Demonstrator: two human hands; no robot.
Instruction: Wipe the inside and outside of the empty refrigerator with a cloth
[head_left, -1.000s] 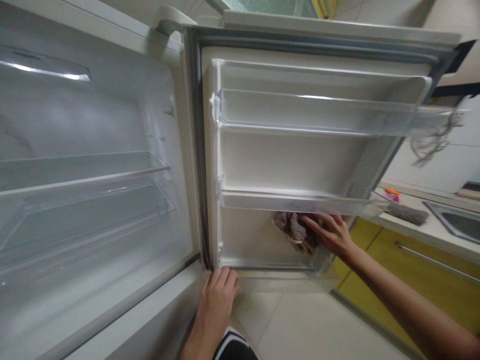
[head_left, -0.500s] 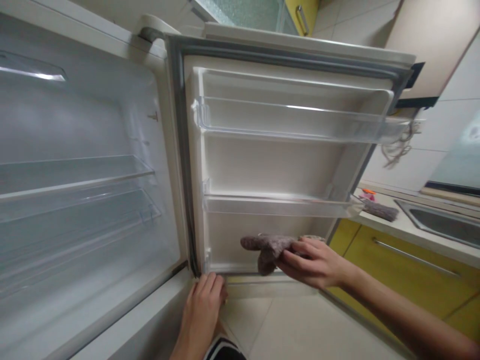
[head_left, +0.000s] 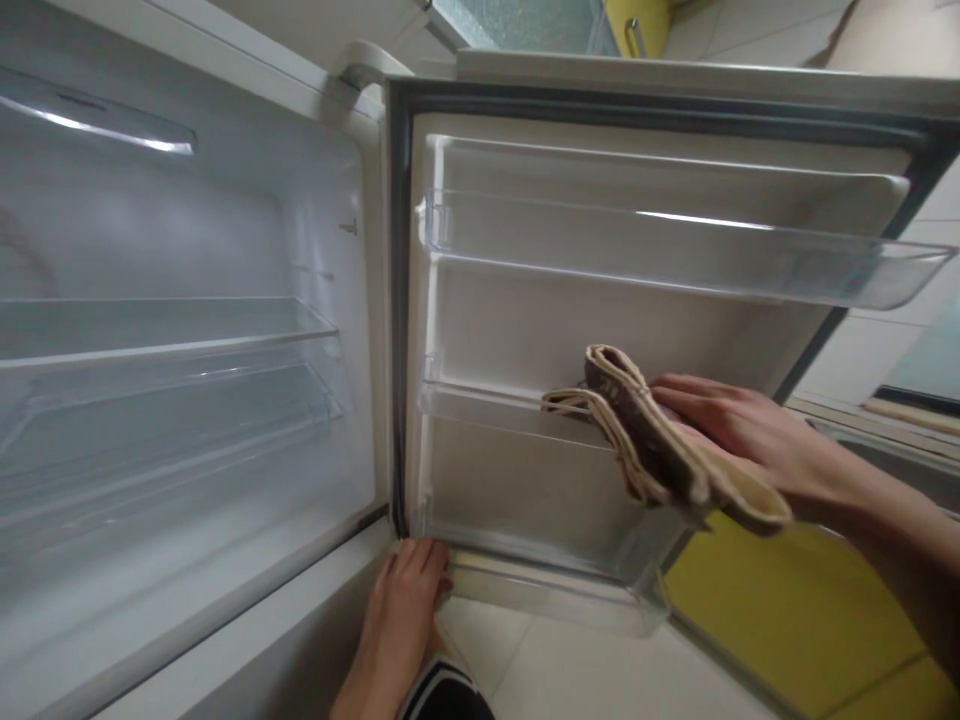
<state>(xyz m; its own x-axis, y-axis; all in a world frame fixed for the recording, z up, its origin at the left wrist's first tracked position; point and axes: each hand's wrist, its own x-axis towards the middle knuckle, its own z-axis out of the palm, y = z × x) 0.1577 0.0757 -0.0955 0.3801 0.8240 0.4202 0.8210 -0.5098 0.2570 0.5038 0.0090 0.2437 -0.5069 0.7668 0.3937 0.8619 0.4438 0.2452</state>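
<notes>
1. One folded cloth (head_left: 637, 420) is held between three and four o'clock from the centre of the view, in front of the middle bin (head_left: 495, 410) of the refrigerator door (head_left: 540, 320); whether the bin is touched cannot be told.

2. The cloth is gripped from its far side by the right hand (head_left: 750, 430) at three o'clock, with the fingers (head_left: 686, 392) bent onto it; their tips are hidden. If the grip is relaxed, loose folds could be dropped onto the lower bin (head_left: 555, 600) at five o'clock or the floor (head_left: 525, 675).

3. The middle bin could be snagged by a trailing fold and unseated, should the cloth be jerked towards twelve o'clock.

4. At seven o'clock, the left hand (head_left: 397, 610) is placed by the door's lower hinge-side corner, its fingers bent and set side by side; whether anything is pinched there cannot be told.

5. Those fingers could be trapped between the door and the refrigerator body (head_left: 300, 610) if the door is swung inward by a hard push.

6. The upper bin (head_left: 675, 260), at two o'clock, could be knocked if the right hand is raised carelessly.
</notes>
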